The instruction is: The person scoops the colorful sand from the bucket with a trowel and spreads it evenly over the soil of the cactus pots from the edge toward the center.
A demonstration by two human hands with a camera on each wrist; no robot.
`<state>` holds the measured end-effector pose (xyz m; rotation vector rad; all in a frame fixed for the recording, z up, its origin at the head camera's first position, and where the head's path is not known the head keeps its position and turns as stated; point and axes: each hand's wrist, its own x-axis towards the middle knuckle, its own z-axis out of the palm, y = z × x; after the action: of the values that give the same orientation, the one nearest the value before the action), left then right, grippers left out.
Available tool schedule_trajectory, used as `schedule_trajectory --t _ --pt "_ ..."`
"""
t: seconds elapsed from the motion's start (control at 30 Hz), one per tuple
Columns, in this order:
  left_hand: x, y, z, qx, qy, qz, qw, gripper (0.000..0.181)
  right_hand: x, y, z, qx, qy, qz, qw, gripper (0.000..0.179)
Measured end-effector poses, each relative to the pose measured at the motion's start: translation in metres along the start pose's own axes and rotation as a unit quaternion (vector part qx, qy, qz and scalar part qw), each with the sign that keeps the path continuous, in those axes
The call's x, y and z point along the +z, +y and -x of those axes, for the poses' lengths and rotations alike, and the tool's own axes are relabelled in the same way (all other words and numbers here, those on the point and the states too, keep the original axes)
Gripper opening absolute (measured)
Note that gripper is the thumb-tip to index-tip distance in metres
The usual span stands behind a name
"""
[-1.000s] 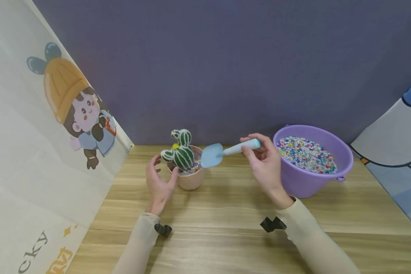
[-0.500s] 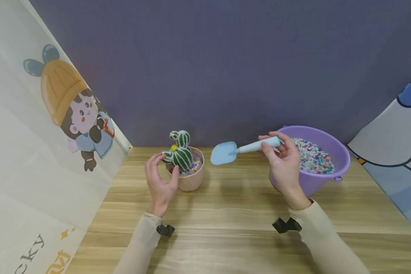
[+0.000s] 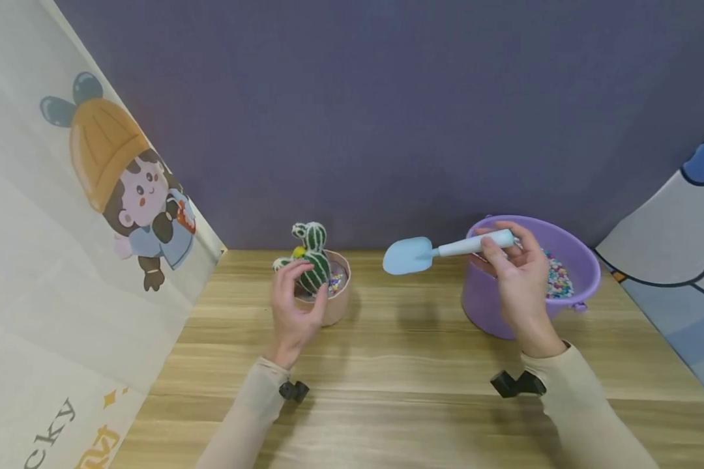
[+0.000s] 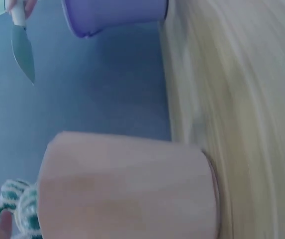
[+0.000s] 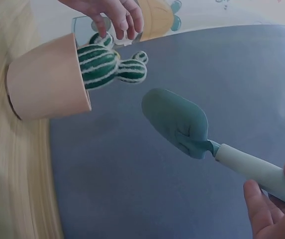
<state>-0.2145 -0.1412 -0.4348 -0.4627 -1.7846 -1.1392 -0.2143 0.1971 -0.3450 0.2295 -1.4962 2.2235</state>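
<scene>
My right hand (image 3: 525,280) pinches the pale handle of a light blue garden trowel (image 3: 409,255), held level in the air in front of the purple bucket (image 3: 487,299). The trowel's blade points left, and no beads show on it. Green-and-white knitted cactus (image 3: 315,272) stands in a pink pot (image 5: 47,82) with some coloured beads around its base. My left hand (image 3: 296,319) is beside the cactus, fingers loosely bent and apart. In the right wrist view those fingers hover close to the cactus; whether they touch it, I cannot tell.
Small multicoloured beads (image 3: 557,277) fill part of the bucket, partly hidden behind my right hand. Pot and bucket stand on a wood-grain table (image 3: 387,365) against a dark blue-grey back panel (image 3: 387,130). Printed cloths hang at left and right.
My right hand has carried the trowel rightward, away from the pot and in front of the bucket. The left hand has shifted slightly right, across the front of the cactus.
</scene>
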Motion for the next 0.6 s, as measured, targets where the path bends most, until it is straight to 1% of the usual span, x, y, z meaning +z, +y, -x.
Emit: schedule_trajectory --t 0.07,0.17,0.33,0.5,0.6 --pt "0.005 0.004 0.000 0.005 -0.014 0.008 0.9999 0.036 -0.002 -0.002 -0.001 0.004 0.003 -0.006 1.0000 0.027" --pt "0.011 0.011 0.003 0.005 -0.045 0.012 0.9989 0.034 -0.005 -0.004 -0.002 0.004 0.002 -0.005 1.0000 0.025" --pt "0.022 0.023 0.003 -0.018 -0.107 0.008 0.9941 0.038 -0.014 -0.007 -0.003 0.001 0.002 -0.019 0.9998 0.027" --pt "0.036 0.032 0.004 -0.034 -0.150 0.004 0.9881 0.041 -0.028 -0.014 -0.006 0.003 0.013 -0.062 0.9980 0.028" --pt "0.047 0.036 0.005 -0.042 -0.177 0.000 0.9833 0.043 -0.035 -0.019 -0.009 -0.001 0.029 -0.090 0.9955 0.029"
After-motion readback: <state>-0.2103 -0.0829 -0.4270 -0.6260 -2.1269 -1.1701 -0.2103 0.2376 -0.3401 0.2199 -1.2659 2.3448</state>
